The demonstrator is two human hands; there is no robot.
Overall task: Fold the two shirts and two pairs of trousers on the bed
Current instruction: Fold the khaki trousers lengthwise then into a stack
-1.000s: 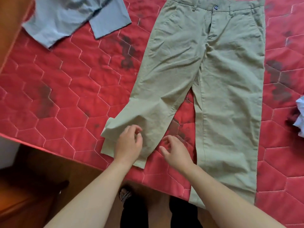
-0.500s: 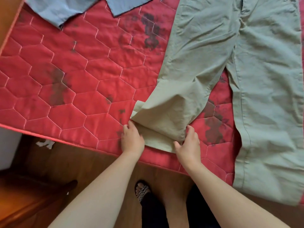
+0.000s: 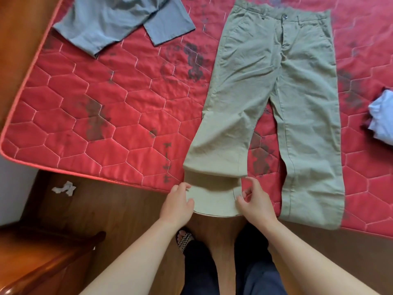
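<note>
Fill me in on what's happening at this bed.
A person stands at the near edge of the bed. The left hand and right hand each pinch one side of a leg hem of the khaki trousers. That leg has a fold just above the hands and its end hangs past the mattress edge. The rest lies flat, front up, not yet folded. A grey garment lies far left and a pale blue cloth at the right, neither touched.

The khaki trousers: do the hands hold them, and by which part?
Yes. The left hand and the right hand each pinch one side edge of a leg cuff of the khaki trousers.
</note>
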